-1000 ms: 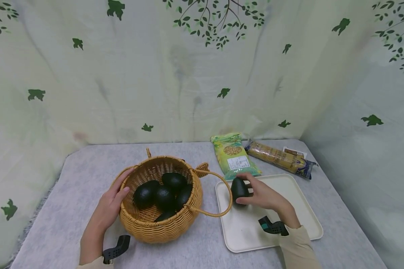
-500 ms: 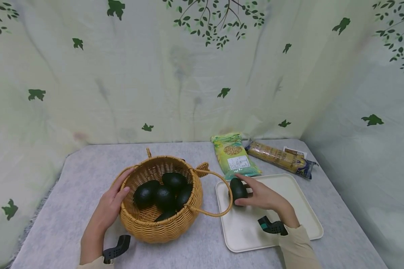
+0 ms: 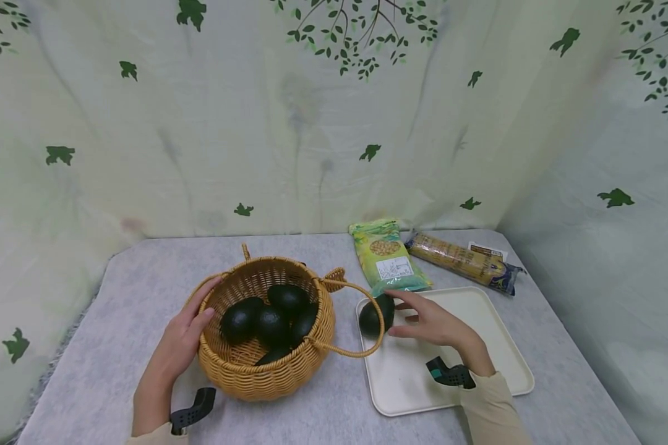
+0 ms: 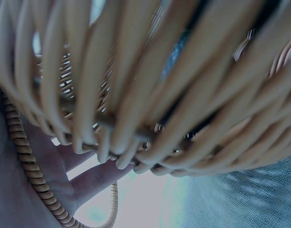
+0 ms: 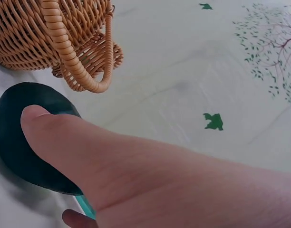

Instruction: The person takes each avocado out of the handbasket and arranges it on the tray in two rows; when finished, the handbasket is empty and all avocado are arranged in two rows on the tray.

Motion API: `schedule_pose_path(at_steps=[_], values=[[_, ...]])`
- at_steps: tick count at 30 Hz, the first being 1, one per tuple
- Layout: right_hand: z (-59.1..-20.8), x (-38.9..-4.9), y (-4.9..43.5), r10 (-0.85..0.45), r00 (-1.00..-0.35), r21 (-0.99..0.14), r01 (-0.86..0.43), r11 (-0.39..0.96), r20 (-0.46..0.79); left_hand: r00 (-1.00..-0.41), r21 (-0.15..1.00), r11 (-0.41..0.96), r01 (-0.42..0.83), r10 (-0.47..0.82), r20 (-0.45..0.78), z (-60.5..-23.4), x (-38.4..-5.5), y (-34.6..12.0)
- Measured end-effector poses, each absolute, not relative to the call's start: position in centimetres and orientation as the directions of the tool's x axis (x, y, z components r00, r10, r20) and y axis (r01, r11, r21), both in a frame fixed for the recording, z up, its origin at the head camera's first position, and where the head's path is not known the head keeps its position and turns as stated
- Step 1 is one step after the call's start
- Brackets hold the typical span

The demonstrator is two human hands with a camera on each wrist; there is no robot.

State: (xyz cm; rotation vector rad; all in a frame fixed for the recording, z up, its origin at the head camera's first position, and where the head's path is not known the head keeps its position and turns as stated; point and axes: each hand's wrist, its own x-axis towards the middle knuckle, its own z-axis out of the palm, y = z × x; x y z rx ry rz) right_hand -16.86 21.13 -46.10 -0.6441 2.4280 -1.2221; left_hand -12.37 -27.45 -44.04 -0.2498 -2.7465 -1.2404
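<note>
A round wicker basket stands on the table, tilted towards me, with several dark avocados inside. My left hand holds its left rim, thumb at the edge. In the left wrist view, fingers show behind the weave, and a coiled handle runs along the palm. Another avocado lies at the left end of the white tray, partly behind the basket's right handle. My right hand is just right of it, fingers spread loosely. In the right wrist view the thumb overlaps this avocado.
Behind the tray lie a green-yellow food bag and a long golden packet, with a small label card beside it. A leaf-printed curtain closes off the back and sides of the grey-covered table.
The avocado by my right hand has shifted left and tipped over, out of the fingers' hold, under the basket handle. The right hand has barely moved. My left hand and the basket have stayed put.
</note>
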Motion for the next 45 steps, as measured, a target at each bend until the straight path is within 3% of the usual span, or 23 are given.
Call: schedule_pose_path(at_steps=[7,15,45], values=[[-46.3,-16.9,20.4,-0.507,-0.855,-0.806,-0.221,0.549,-0.111,-0.982,0.732,0.656,0.186,0.102,0.157,-44.1,-12.4,-27.6],[-47.1,-17.3,19.1,-0.559,-0.829,-0.813,-0.346,0.468,0.031,-0.984,0.726,0.664,0.179,0.101,0.15,-44.0,-12.5,-27.6],[-46.0,-17.0,21.3,-0.523,-0.852,-0.768,-0.323,0.553,-0.019,-0.981,0.724,0.663,0.189,0.104,0.161,-43.9,-12.5,-27.5]])
